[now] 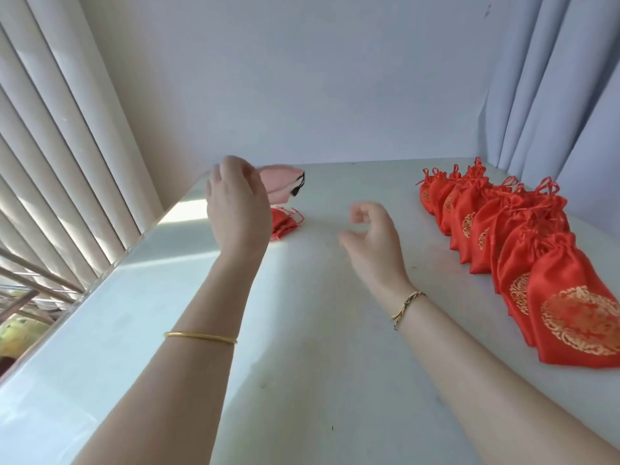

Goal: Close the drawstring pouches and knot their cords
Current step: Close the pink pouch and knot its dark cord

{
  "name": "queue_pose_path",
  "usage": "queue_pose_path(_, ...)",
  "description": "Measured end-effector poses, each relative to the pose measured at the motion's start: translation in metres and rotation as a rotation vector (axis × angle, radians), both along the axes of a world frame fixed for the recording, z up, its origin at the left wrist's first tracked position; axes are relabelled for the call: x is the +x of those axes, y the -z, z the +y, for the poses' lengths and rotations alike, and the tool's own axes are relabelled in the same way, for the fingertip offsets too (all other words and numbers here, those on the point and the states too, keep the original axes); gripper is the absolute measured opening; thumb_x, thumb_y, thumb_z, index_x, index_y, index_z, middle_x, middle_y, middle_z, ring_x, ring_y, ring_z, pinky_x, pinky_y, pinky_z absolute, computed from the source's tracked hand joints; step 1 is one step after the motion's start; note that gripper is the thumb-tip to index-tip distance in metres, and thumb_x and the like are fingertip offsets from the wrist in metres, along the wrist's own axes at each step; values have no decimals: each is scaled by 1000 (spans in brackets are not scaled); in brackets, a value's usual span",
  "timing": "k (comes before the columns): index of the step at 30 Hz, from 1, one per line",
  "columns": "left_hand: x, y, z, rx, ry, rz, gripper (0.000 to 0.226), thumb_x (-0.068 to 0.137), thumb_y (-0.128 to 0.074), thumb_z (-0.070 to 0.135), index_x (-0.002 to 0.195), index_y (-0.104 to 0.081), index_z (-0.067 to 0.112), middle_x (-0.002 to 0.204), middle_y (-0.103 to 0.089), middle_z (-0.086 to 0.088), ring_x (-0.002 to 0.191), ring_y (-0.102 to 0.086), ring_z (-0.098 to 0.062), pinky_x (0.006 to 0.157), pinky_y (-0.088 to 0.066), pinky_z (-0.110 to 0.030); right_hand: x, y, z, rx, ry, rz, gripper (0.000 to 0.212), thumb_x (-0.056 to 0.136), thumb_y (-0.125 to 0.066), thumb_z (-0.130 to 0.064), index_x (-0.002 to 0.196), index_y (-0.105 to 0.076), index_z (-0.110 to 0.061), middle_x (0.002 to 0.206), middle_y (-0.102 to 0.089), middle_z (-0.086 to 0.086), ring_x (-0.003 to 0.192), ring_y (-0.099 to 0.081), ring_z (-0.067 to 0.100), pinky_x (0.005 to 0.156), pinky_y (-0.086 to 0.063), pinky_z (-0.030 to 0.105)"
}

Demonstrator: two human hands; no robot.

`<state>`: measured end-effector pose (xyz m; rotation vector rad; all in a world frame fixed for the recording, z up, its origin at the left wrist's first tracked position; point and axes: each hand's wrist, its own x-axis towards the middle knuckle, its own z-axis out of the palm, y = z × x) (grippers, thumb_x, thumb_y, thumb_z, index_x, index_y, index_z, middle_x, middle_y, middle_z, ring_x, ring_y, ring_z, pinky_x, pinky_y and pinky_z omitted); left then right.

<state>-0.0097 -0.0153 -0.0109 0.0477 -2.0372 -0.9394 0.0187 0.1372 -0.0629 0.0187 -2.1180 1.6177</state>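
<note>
Two bare hands hover over a white surface (pixel 318 364) where a row of red pouches (pixel 523 250), tops drawn in, overlaps along the right side. At the far left a pink pouch (pixel 285 182) with a dark cord (pixel 300 184) shows blurred just beyond the left hand (pixel 236 206). A small red pouch (pixel 285 223) lies on the surface just below it, partly hidden by that hand.

The likeliest trouble from here is that both of these pouches sit close to the surface's left edge, beside the blinds (pixel 67 162), and a hurried reach could nudge one over it. Thin cords could also slip or tangle if pulled unevenly, leaving a neck half closed or a knot loose. The shiny cloth would probably slide readily.

The left hand is raised, wrist bent, its back to the camera and its fingers hidden. Whether its grip holds the pink pouch or merely sits in front of it cannot be told. The right hand (pixel 372 239) hangs mid-surface, well apart from the row, thumb and fingers loosely curled in a narrow, empty grip. A gold bangle (pixel 200 337) circles the left forearm, a braided bracelet (pixel 407 305) the right wrist.
</note>
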Motion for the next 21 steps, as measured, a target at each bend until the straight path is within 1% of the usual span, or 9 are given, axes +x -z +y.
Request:
queue_pose_path(2, 17, -24, 8, 28, 150, -9, 10, 92, -42, 12, 95, -51, 9, 88, -55, 1, 84, -52, -24, 69, -38, -32, 9, -30, -2, -34, -45, 104, 45, 81, -58, -9, 120, -44, -27, 121, -46, 1, 80, -56, 21, 73, -48, 35)
queue_pose_path(4, 33, -41, 15, 24, 283, -125, 7, 90, -47, 16, 92, -52, 11, 77, -54, 6, 70, -51, -17, 61, -40, -31, 20, -57, 1, -97, -86, 158, 44, 81, -61, -19, 117, -44, -35, 119, -48, -5, 90, -59, 20, 75, -49, 33)
queue_pose_path(6, 41, -46, 20, 89, 449, -305, 8, 88, -53, 17, 89, -55, 9, 72, -52, 4, 63, -47, -15, 61, -39, -28, 27, -74, 11, -160, -120, 140, 30, 80, -60, -22, 109, -54, -30, 103, -59, -3, 78, -62, 16, 65, -47, 27)
queue_pose_path(9, 45, -39, 24, 287, 644, -523, 9, 83, -58, 17, 82, -59, 8, 67, -51, -4, 66, -46, -20, 66, -37, -35, 29, -77, 27, -101, -141, 82, 8, 84, -61, -13, 90, -65, -15, 67, -59, -1, 53, -53, 8, 44, -37, 15)
queue_pose_path(12, 41, -35, 20, 315, 682, -570, 23, 88, -56, 24, 86, -62, 2, 74, -52, -11, 72, -44, -22, 69, -37, -37, 23, -71, 37, -4, -135, 21, 12, 86, -62, -10, 76, -66, -14, 48, -54, -1, 41, -46, 8, 40, -37, 19)
queue_pose_path(14, 39, -36, 14, 219, 748, -601, 33, 93, -53, 33, 88, -64, 2, 74, -54, -10, 70, -46, -21, 68, -39, -36, 21, -69, 42, -9, -97, 25, 16, 86, -62, -11, 72, -66, -16, 46, -52, 0, 41, -45, 8, 40, -38, 20)
queue_pose_path(16, 41, -38, 12, 97, 762, -613, 22, 91, -59, 30, 85, -66, 10, 72, -55, -5, 67, -46, -17, 65, -40, -32, 20, -69, 45, -31, -84, 40, 17, 87, -61, -10, 72, -65, -17, 47, -51, 2, 39, -43, 5, 39, -37, 18)
queue_pose_path(18, 41, -38, 13, 54, 728, -595, 13, 86, -66, 22, 86, -66, 9, 77, -56, -7, 69, -47, -15, 67, -40, -29, 20, -70, 48, -65, -112, 31, 17, 87, -60, -7, 74, -65, -17, 46, -52, 0, 37, -43, 3, 40, -38, 16)
queue_pose_path(21, 37, -35, 16, 27, 667, -526, 20, 85, -66, 17, 70, -60, 5, 58, -47, 1, 50, -39, -10, 51, -34, -18, 21, -73, 56, -50, -180, -15, 21, 87, -58, 0, 77, -66, -17, 50, -58, -3, 40, -50, 3, 43, -44, 15)
